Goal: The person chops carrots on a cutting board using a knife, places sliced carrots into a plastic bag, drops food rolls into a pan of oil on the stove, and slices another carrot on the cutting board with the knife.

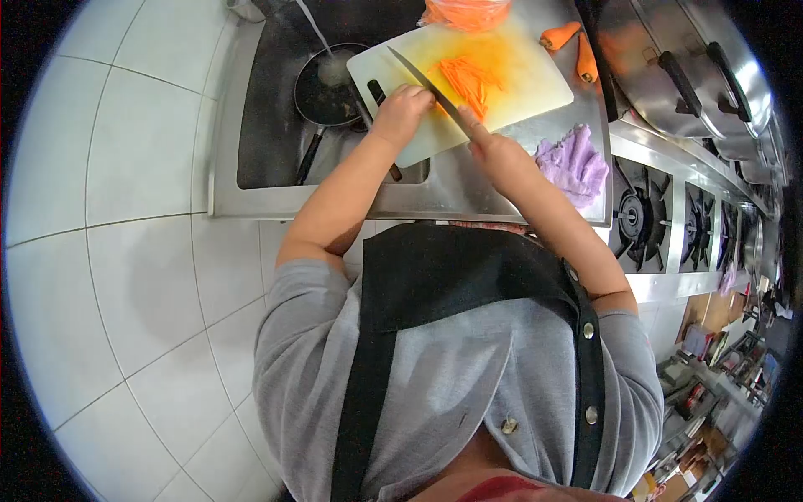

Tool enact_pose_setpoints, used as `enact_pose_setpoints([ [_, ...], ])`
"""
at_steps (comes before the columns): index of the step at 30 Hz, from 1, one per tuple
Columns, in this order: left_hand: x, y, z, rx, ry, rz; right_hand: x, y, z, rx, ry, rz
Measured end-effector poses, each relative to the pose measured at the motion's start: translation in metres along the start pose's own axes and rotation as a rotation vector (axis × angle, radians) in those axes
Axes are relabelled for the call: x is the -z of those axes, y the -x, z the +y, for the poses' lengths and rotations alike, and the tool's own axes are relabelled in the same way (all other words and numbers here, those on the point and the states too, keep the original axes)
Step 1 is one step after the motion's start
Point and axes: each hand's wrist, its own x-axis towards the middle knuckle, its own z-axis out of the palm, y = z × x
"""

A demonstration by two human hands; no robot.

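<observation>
My right hand [500, 157] grips a kitchen knife [435, 89], its long blade slanting up and left across the white cutting board [527, 96]. On the blade's left side, my left hand [403, 113] rests on the board with its fingers curled in close to the steel. Whatever lies under those fingers is hidden. A small heap of cut carrot strips [468, 81] sits just right of the blade, on an orange-stained patch of board. Two carrots [560, 35] [586, 60] lie on the steel counter past the board's right corner.
Left of the board, water runs into a dark frying pan [335, 92] in the sink [263, 125]. An orange-filled plastic bag [467, 12] touches the board's far edge. A purple cloth [575, 163] lies near my right forearm. Large pots [661, 50] and gas burners [640, 216] stand to the right.
</observation>
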Motion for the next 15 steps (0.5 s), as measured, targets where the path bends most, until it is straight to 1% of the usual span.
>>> enact_pose_setpoints([
  [6, 0.000, -0.001, -0.002, -0.019, -0.015, -0.014, 0.006, 0.003, -0.011, -0.038, 0.025, -0.036],
  [10, 0.003, -0.002, 0.001, -0.010, -0.008, -0.026, -0.002, 0.003, -0.006, -0.034, 0.022, -0.023],
  [13, 0.007, -0.002, 0.001, -0.031, -0.013, -0.026, -0.001, 0.003, -0.006, -0.026, -0.003, 0.005],
  [15, 0.010, 0.000, 0.001, -0.028, -0.064, -0.090, 0.006, 0.005, -0.010, -0.058, -0.061, 0.074],
])
